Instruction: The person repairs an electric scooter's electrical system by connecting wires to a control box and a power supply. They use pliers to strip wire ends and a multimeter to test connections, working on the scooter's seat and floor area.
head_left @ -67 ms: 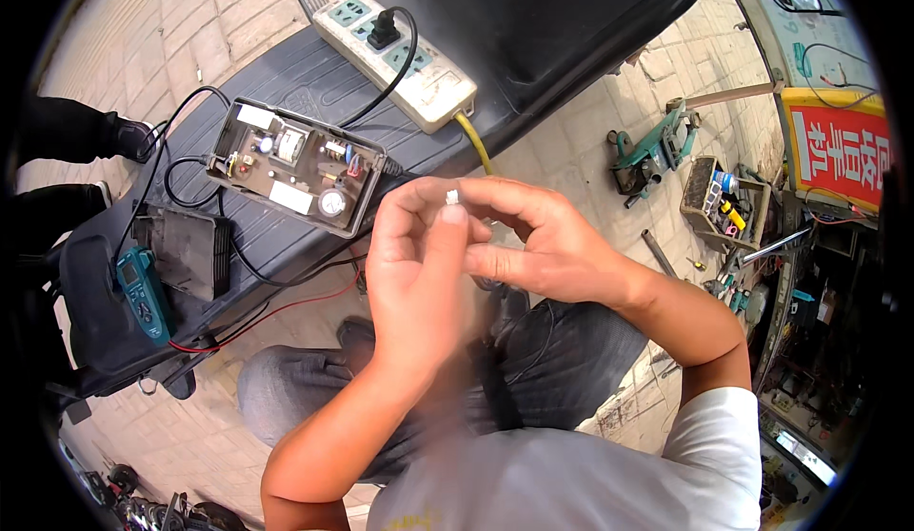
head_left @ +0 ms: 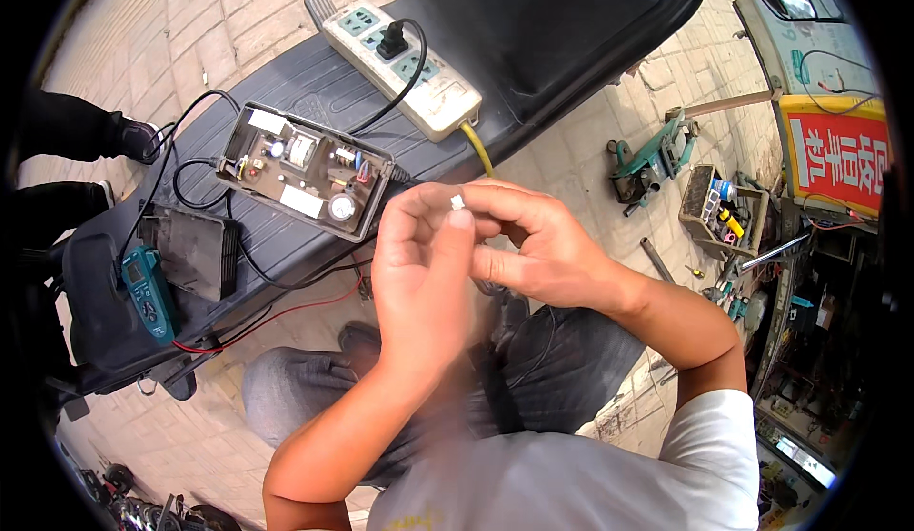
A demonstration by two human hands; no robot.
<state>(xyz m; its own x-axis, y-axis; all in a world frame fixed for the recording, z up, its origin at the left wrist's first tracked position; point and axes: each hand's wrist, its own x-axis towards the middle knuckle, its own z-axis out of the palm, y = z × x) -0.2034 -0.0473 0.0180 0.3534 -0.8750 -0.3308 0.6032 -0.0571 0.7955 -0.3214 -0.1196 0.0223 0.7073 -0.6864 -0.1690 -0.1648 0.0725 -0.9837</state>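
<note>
My left hand is closed in a pinch on a small white piece just above its thumb tip. My right hand is curled against the left, its index finger reaching the piece; whatever lies between its fingers is hidden. Beyond them, an open charger case with exposed circuitry lies on a grey padded seat. Beside it are a white power strip with a black plug inserted, a loose dark cover and a teal meter with red and black leads.
Another person's legs are at the far left. On the pavement at right are a green metal tool, a tool box and a metal bar. A cabinet with a red-yellow sign stands at the right edge.
The seat and the items on it appear slightly right and lower, a small shift of view. My hands have moved only a little, still together around the white piece.
</note>
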